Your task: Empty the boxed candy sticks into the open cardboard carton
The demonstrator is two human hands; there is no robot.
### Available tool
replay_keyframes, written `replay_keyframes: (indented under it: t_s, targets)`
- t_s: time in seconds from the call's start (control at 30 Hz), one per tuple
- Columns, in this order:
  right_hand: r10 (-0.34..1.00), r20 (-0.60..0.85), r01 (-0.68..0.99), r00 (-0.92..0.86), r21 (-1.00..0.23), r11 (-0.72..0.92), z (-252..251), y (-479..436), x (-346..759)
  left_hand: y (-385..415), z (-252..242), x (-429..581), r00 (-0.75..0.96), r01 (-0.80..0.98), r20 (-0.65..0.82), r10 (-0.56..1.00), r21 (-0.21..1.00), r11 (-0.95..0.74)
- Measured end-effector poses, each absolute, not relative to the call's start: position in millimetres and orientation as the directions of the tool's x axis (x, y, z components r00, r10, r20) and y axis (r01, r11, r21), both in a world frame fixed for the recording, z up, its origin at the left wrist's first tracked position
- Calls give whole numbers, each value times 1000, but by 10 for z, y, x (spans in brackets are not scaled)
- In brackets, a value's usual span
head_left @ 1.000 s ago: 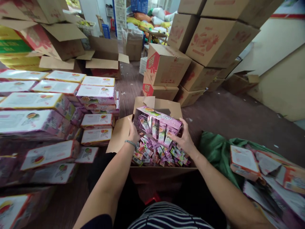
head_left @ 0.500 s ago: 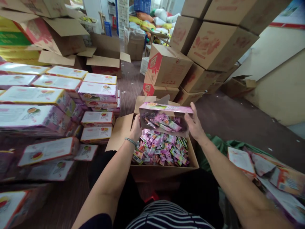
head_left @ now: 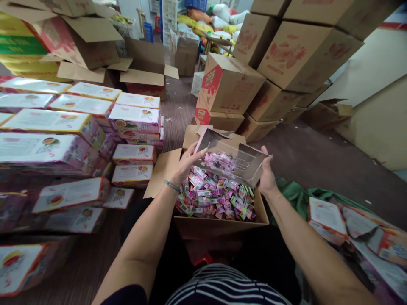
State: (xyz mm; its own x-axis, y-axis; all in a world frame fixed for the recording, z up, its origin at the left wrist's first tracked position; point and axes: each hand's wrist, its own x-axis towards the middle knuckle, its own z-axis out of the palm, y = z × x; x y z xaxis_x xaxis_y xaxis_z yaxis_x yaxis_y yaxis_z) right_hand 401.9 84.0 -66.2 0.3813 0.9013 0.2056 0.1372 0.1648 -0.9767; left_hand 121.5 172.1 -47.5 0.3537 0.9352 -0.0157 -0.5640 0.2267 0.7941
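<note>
Between my two hands is a pink packaging box with a clear plastic window (head_left: 243, 163), tilted over an open cardboard carton (head_left: 219, 227). My left hand (head_left: 190, 161) grips the box's left end, thumb against the window side. At the right end my right hand (head_left: 267, 174) is closed around the edge. Purple and pink candy sachets (head_left: 216, 195) fill the carton below, and some show through or behind the clear plastic. Whether any sachets are still inside the box I cannot tell.
Stacks of white-topped printed boxes (head_left: 47, 146) stand to the left. Taped cartons (head_left: 232, 87) are piled ahead and to the right. Open cartons (head_left: 143, 78) sit at the back left. On the right, more printed boxes (head_left: 327, 216) lie beside green cloth (head_left: 288, 192).
The windowed box has tipped over; the sachets that lay behind its window have dropped towards the carton. Both hands have turned with it, and the view has shifted slightly.
</note>
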Motion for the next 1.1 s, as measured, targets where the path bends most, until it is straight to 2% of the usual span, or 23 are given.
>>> replay_keyframes:
  t_s: [0.1,0.23,0.33,0.4,0.47,0.5,0.6,0.77,0.87,0.93,1.03,1.1]
  targets:
    - [927,181,162,327,-978,134,-787,1076,3891,1783,-490,1127,283,-621,28,959,767,161]
    - [935,60,381,349,-921,-83,-1142,1558,3724,1895,-504,904,89,-741,-25,996,666,83]
    - [932,-79,550,353,-789,-275,-1560,1778,3423,1971,-533,714,-4,-766,-58,998,642,34]
    - [943,-167,726,287,-605,-328,-1823,1798,3126,2019,-546,630,-38,-775,-66,997,632,13]
    - [965,-195,888,175,-391,-240,-2005,1734,2816,2064,-536,597,-57,-782,-78,995,623,4]
    - [977,-185,931,110,-326,-166,-2059,1680,2678,2085,-520,599,-63,-785,-84,994,619,2]
    - [982,-184,967,-45,-253,-3,-2126,1460,2393,2131,-444,652,-69,-792,-103,992,610,9]
    - [935,-283,956,-216,-257,144,-2254,1053,2274,2134,-376,808,-26,-776,-112,993,629,50]
    - [907,-339,944,-249,-294,149,-2344,1005,2267,2125,-426,904,-4,-750,-101,995,658,63]
    - [902,-350,932,-251,-338,129,-2336,1086,2265,2125,-458,949,37,-721,-144,989,681,127]
    - [902,-338,861,-267,-504,66,-2184,1245,2346,2114,-412,1000,86,-662,-245,966,710,239]
    - [937,-265,663,-230,-747,-48,-2027,1267,2527,2063,-300,1050,121,-603,-280,952,741,294]
